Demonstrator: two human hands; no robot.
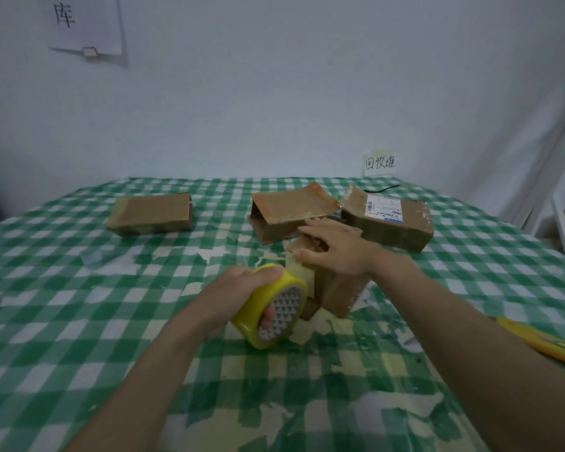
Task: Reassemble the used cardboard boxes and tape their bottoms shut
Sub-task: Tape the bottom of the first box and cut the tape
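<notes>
A small brown cardboard box [340, 295] stands in the middle of the table, folded flaps on top. My right hand [336, 247] lies flat on those flaps, its thumb pressing the end of a tape strip onto the box's near top edge. My left hand [238, 291] grips a yellow tape roll [274, 309] just left of the box, fingers through the core. A short stretch of tape [299, 270] runs from the roll to the box.
Three more boxes lie farther back: a closed one [150, 213] at left, an open-ended one [287, 213] behind the hands, a labelled one [388, 223] at right. A yellow utility knife [542, 342] lies at the right edge. Torn tape scraps litter the green checked tablecloth [79, 305].
</notes>
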